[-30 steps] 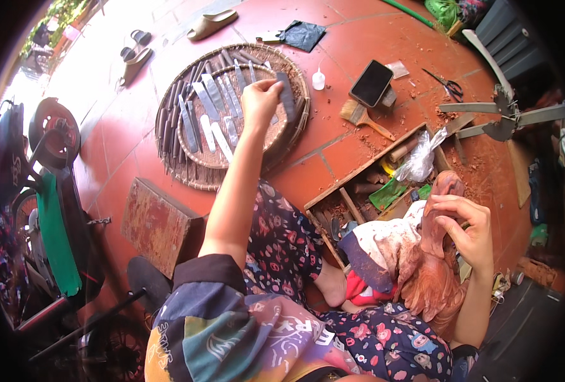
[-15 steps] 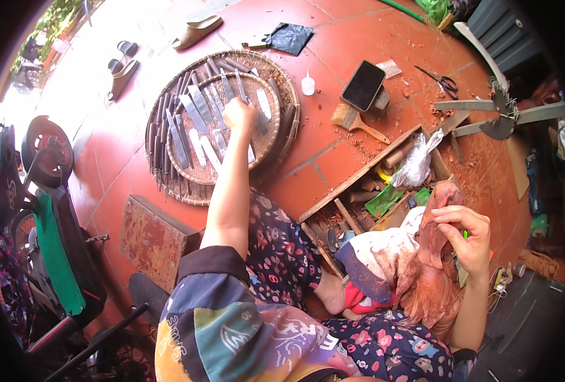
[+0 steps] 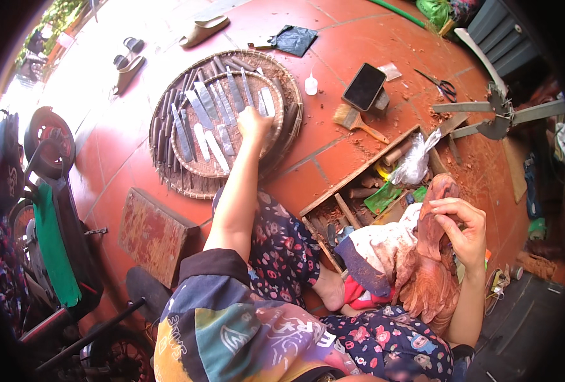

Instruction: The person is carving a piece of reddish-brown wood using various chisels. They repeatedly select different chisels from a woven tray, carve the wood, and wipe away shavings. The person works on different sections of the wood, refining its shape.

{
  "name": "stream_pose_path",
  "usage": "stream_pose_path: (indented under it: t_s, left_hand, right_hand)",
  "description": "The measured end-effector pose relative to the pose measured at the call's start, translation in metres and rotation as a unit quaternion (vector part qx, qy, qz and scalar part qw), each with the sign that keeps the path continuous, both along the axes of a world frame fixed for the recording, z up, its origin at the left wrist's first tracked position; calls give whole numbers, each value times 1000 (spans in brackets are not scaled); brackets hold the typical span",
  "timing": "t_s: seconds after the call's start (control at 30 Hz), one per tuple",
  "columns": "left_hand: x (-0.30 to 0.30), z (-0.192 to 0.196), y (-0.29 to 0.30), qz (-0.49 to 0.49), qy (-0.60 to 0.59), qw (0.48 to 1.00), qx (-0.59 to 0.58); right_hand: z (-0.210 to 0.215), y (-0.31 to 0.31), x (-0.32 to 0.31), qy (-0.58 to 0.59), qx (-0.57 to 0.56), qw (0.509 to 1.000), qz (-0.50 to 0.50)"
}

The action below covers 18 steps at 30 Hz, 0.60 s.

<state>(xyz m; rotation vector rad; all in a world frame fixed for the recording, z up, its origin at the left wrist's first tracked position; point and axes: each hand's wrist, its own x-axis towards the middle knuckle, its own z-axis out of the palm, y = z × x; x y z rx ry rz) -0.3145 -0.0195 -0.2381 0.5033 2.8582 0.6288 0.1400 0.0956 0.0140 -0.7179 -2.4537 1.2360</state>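
My left hand (image 3: 256, 124) is reaching into a round woven tray (image 3: 212, 170) of flat metal blades (image 3: 198, 109). Its fingers are bunched downward beside a narrow blade (image 3: 247, 86); the back of the hand hides whatever is between them. At the right, my right hand (image 3: 464, 230) closes its thumb and fingers on the upper part of a reddish-brown wood carving (image 3: 428, 239). The carving stands against my lap, its lower part spreading into carved ridges. A stained white cloth (image 3: 384, 245) bunches up against the carving's left side.
Under the tray lies a wider basket (image 3: 291, 137) holding several dark handles. A wooden box (image 3: 333, 200) of odds and ends sits before my foot. Beyond it are a brush (image 3: 359, 123), a phone (image 3: 363, 86) and scissors (image 3: 438, 83). A low wooden stool (image 3: 154, 232) stands left.
My left hand has shifted to the right over the blades in the tray. My right hand stays on the carving. The whole view has moved slightly.
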Motion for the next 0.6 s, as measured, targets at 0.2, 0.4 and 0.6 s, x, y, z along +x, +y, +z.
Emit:
stream_pose_path:
  t_s: [0.2,0.4,0.6]
  left_hand:
    - [0,-6,-9,-11,32,999,10]
    - [14,3,-31,-14,62,998,22]
    - [17,12,-88,37,0,999,-18]
  right_hand:
    - [-3,-1,1,11,-11,1000,-7]
    - [-13,7,8,35,-15,999,-2]
    - [-19,5,9,48,29,998,9]
